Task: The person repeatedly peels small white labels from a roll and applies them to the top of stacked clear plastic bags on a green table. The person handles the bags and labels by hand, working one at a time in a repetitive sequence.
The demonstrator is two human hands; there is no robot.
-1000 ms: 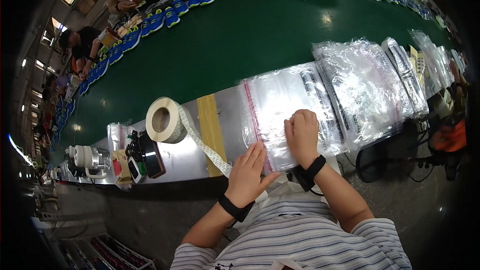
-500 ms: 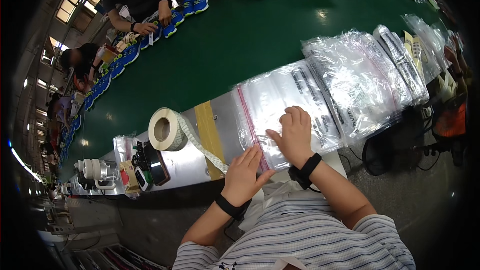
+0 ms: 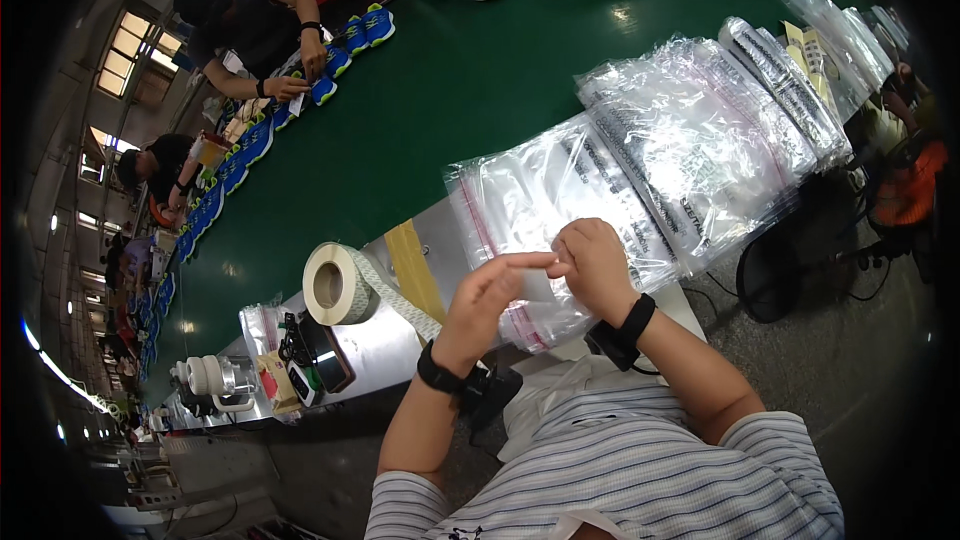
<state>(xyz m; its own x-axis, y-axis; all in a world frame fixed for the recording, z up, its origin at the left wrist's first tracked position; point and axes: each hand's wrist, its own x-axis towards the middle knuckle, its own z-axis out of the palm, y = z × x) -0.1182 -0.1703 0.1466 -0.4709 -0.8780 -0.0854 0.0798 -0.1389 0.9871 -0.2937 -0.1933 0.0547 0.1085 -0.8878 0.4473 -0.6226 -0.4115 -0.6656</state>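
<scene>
My left hand (image 3: pixel 484 302) is raised over the near edge of the bag stack, its fingers pointing right. A small whitish piece, seemingly a label (image 3: pixel 538 286), shows just below its index finger, between the two hands. My right hand (image 3: pixel 598 268) has its fingers curled in, and its fingertips meet those of my left hand; what they pinch is hidden. Below both hands lies a stack of clear plastic bags (image 3: pixel 530 185) with a pink strip along the left side. A roll of white labels (image 3: pixel 340 285) stands left of my left hand, its loose strip trailing toward my wrist.
Another pile of clear bags (image 3: pixel 690 130) overlaps on the right. Yellow tape (image 3: pixel 412 265) crosses the metal ledge; a phone (image 3: pixel 330 355) and a clear jug (image 3: pixel 225 377) lie further left. Across the green table (image 3: pixel 430 100), co-workers handle a row of blue shoes (image 3: pixel 250 145).
Both hands have lifted from lying flat on the bags and come together, fingertips touching. A small whitish piece now shows between them. The whole view has shifted slightly.
</scene>
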